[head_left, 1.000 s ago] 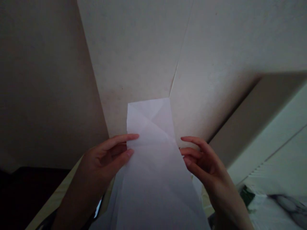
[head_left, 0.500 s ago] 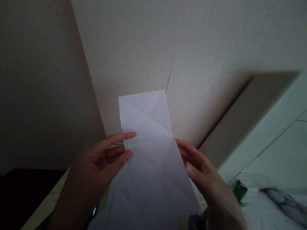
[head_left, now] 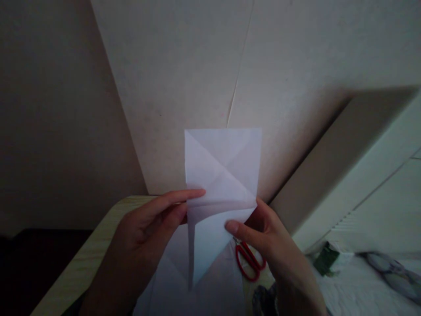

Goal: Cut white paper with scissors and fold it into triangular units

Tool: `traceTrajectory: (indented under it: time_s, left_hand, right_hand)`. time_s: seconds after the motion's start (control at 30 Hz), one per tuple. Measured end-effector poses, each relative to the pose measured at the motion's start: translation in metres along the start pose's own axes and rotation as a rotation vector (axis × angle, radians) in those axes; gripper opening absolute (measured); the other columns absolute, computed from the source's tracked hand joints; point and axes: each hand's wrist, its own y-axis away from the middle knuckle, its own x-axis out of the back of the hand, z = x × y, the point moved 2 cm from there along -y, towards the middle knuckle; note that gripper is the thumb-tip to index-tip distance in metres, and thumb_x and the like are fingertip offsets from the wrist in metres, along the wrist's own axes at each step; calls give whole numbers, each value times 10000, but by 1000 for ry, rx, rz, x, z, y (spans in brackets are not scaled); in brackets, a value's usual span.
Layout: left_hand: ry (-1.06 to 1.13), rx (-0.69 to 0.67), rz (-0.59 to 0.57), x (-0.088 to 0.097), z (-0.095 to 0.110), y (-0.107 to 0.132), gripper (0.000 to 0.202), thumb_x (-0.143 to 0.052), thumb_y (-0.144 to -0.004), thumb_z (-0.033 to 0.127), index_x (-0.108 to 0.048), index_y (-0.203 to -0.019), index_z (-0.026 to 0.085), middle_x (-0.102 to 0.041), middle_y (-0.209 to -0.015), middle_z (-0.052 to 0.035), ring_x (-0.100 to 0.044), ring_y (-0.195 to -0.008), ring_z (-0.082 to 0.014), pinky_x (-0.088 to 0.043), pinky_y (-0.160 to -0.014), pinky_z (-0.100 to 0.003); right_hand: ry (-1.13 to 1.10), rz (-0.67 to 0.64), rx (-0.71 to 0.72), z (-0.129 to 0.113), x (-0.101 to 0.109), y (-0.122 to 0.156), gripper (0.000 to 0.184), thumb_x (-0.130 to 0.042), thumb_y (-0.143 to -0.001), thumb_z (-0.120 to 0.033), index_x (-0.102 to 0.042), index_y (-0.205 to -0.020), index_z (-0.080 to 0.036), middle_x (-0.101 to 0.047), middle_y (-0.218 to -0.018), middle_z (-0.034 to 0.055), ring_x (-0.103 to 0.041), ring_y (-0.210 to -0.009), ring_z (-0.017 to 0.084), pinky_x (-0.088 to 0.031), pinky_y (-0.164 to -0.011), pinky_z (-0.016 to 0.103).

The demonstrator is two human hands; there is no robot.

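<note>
A white sheet of paper with crossing diagonal creases is held up between both hands. Its lower part is bent over into a flap that tapers to a point at the bottom. My left hand pinches the left edge, with the index finger lying across the front. On the right side, my right hand grips the flap's edge, thumb in front and fingers behind. Below lies more creased white paper. Red-handled scissors rest beside it, under my right hand, their blades mostly hidden.
A light wooden tabletop shows at the left, meeting the wall behind. To the right stands a white panel-like piece of furniture. Beyond it, a green and white packet and a greyish patterned item lie on white fabric.
The paper has shifted right, and its lower right part has been bent over to the front. My right thumb has moved onto the flap. The scissors have come into view beneath.
</note>
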Motion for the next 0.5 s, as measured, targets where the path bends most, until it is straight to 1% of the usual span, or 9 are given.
traceTrajectory:
  time_s: [0.07, 0.1, 0.2, 0.3, 0.4, 0.5]
  left_hand:
    - [29, 26, -9, 0, 0, 1, 221, -619, -879, 404, -814, -952, 330, -814, -988, 13, -739, -896, -176, -575, -825, -222]
    - [42, 38, -23, -1, 0, 0, 223, -623, -875, 412, -815, -948, 326, -815, -992, 8, -741, -894, -180, -578, -825, -228]
    - [60, 84, -57, -4, 1, -1, 196, -704, -802, 398, -818, -937, 314, -821, -971, -7, -751, -866, -200, -597, -737, -224]
    - [110, 143, -48, -8, 3, -1, 218, -771, -718, 327, -820, -927, 289, -825, -871, -19, -763, -796, -213, -601, -645, -218]
    - [161, 198, -11, -13, 6, 1, 209, -763, -712, 275, -819, -913, 282, -818, -795, -14, -760, -708, -197, -592, -587, -208]
    - [161, 215, 0, -14, 6, 1, 214, -742, -727, 280, -814, -929, 275, -818, -797, -28, -762, -692, -206, -592, -565, -221]
  right_hand:
    - [24, 35, -5, 0, 1, 0, 431, -908, -621, -284, -699, -994, -226, -812, -905, 11, -745, -799, 173, -589, -709, 256]
    - [36, 50, -4, 0, 1, 0, 434, -900, -626, -280, -691, -1002, -223, -810, -912, 16, -741, -800, 176, -590, -707, 263]
    - [88, 88, 20, -1, 3, -1, 464, -884, -643, -286, -665, -1048, -224, -803, -963, 32, -735, -830, 197, -593, -723, 293]
    - [146, 102, 49, -1, 4, 0, 488, -880, -651, -299, -652, -1076, -223, -791, -1001, 43, -729, -857, 214, -592, -750, 317]
    - [164, 81, 64, -1, 3, 0, 489, -873, -668, -306, -644, -1092, -228, -784, -1024, 48, -725, -879, 220, -592, -769, 324]
    - [152, 76, 59, -2, 2, 0, 490, -870, -682, -311, -650, -1114, -239, -782, -1038, 46, -727, -908, 230, -594, -784, 329]
